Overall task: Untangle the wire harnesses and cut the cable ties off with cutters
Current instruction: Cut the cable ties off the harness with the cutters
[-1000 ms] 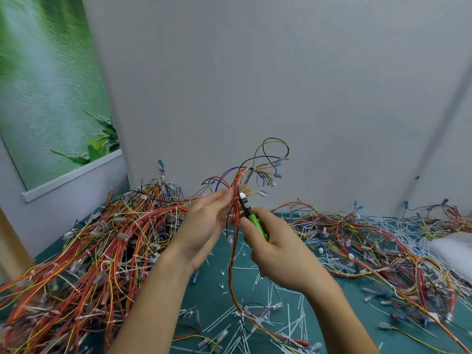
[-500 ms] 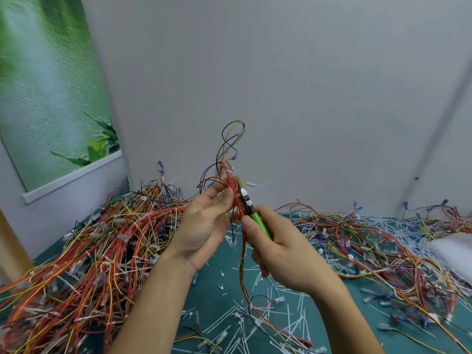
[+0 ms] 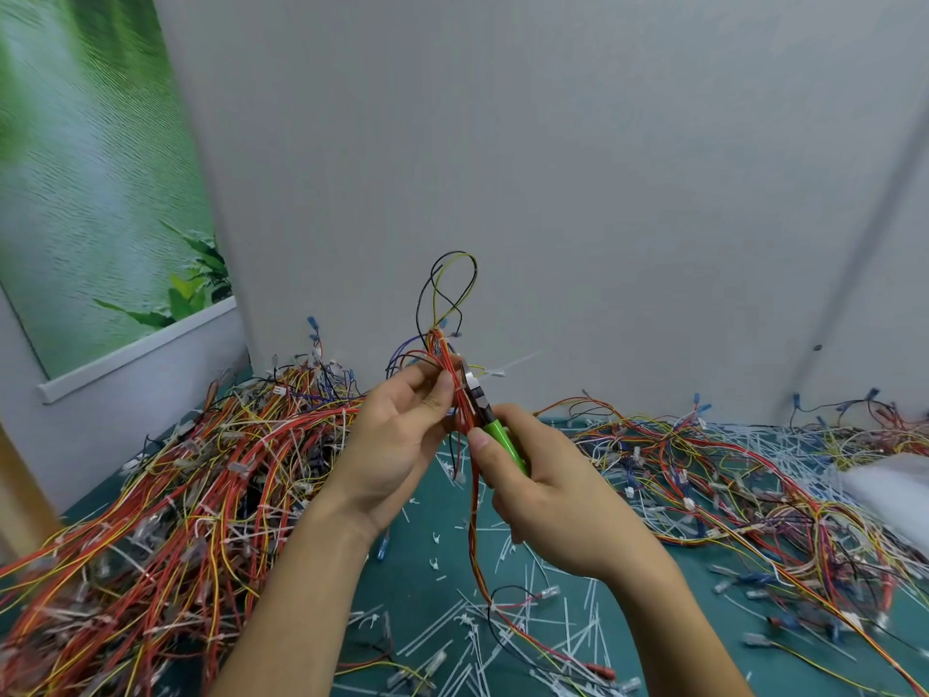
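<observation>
Left hand (image 3: 397,435): raised above the table, fingers and thumb curled in a pinch on the held harness, thumb tip just beside the cutter head.
Right hand (image 3: 548,500): wrapped round the green handles of the cutters, thumb lying along the upper handle.
Cutters (image 3: 495,427): small, green handles, dark head with a pale tip; the head points up and to the left and lies against the held bundle. Whether the blades are closed cannot be told.
Held harness (image 3: 445,352): mostly red and orange wires; black and yellow loops rise above both hands, and a long strand hangs down between the wrists to the table.
Cable tie (image 3: 497,370): white, blurred, sticking out to the right of the bundle just above the cutter head.
Harness pile (image 3: 176,495): dense heap of red, orange and yellow wires with pale connectors, to the left of the left forearm.
Loose harnesses (image 3: 729,485): a thinner spread of wires and blue terminals, to the right of the right hand.
Cut ties (image 3: 502,636): white strips scattered on the surface beneath and between the forearms.
Table (image 3: 417,560): teal surface.
Wall (image 3: 553,168): plain grey, behind the table.
Poster (image 3: 90,193): green foliage print, upper left.
White object (image 3: 890,485): soft-looking, at the right edge, not identifiable.
</observation>
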`<control>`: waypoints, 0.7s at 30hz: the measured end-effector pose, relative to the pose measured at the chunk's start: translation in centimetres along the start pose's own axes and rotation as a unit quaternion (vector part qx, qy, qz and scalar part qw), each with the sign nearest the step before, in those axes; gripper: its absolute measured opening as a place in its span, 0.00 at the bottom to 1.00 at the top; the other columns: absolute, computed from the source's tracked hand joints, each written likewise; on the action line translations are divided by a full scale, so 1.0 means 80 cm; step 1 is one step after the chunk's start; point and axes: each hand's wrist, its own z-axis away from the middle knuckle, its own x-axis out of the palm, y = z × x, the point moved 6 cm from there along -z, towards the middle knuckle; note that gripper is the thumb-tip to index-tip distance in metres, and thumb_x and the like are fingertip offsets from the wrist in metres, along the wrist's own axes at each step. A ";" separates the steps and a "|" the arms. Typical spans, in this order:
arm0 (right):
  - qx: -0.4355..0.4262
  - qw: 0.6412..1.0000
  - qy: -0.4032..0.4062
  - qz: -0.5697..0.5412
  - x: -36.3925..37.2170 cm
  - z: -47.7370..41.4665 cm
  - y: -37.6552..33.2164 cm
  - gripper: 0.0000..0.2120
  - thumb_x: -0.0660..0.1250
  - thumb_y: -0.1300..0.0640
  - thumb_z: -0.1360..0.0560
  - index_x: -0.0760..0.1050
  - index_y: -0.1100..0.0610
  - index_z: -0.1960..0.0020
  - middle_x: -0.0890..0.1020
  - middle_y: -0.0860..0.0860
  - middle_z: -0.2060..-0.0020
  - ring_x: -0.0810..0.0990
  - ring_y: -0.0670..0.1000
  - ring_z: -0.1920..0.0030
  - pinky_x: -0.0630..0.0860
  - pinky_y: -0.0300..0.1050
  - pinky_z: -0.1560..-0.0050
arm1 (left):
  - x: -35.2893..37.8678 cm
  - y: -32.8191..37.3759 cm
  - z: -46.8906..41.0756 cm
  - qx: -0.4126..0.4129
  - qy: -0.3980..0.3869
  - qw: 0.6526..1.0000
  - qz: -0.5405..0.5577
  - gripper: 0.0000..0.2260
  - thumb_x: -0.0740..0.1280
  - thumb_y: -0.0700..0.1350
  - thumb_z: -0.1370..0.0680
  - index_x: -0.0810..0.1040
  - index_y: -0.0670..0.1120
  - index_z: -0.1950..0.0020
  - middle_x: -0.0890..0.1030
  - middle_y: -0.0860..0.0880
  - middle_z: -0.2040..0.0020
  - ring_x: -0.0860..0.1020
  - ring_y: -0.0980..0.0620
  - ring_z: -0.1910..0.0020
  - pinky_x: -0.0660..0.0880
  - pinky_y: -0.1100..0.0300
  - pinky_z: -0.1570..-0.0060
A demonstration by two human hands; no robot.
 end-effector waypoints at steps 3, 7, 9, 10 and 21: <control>0.002 1.000 0.001 0.008 0.000 0.000 0.000 0.06 0.60 0.46 0.16 0.72 0.45 0.49 0.76 0.41 0.67 0.74 0.43 0.69 0.79 0.56 0.61 | 0.001 -0.002 0.000 -0.002 0.005 1.000 -0.018 0.12 0.65 0.42 0.22 0.78 0.41 0.40 0.84 0.49 0.56 0.82 0.56 0.57 0.79 0.64 0.54; 0.008 1.000 0.005 0.006 -0.002 -0.001 0.003 0.06 0.59 0.45 0.15 0.72 0.46 0.47 0.77 0.40 0.68 0.75 0.43 0.69 0.79 0.53 0.62 | 0.001 -0.002 0.000 0.008 0.016 0.999 -0.051 0.12 0.66 0.44 0.23 0.78 0.41 0.41 0.85 0.48 0.53 0.83 0.54 0.53 0.79 0.63 0.51; 0.008 1.000 0.005 0.007 -0.002 -0.002 0.003 0.07 0.59 0.45 0.15 0.73 0.46 0.46 0.78 0.40 0.67 0.75 0.42 0.69 0.78 0.51 0.63 | 0.000 -0.002 0.000 0.009 0.018 0.998 -0.063 0.13 0.66 0.45 0.23 0.78 0.40 0.41 0.85 0.47 0.52 0.83 0.53 0.51 0.79 0.61 0.49; 0.009 1.000 0.003 0.006 -0.002 -0.002 0.004 0.06 0.59 0.45 0.15 0.73 0.46 0.45 0.78 0.39 0.66 0.75 0.42 0.69 0.78 0.49 0.64 | -0.001 -0.001 0.000 0.007 0.018 0.998 -0.066 0.13 0.67 0.45 0.23 0.78 0.41 0.41 0.85 0.47 0.52 0.83 0.52 0.50 0.79 0.60 0.48; 0.018 1.000 -0.012 -0.004 0.000 -0.001 0.002 0.07 0.59 0.44 0.16 0.71 0.44 0.50 0.77 0.47 0.63 0.77 0.47 0.66 0.80 0.60 0.57 | 0.001 -0.003 0.003 -0.027 -0.002 0.998 -0.061 0.08 0.65 0.47 0.21 0.85 0.52 0.50 0.85 0.48 0.52 0.83 0.53 0.51 0.79 0.62 0.52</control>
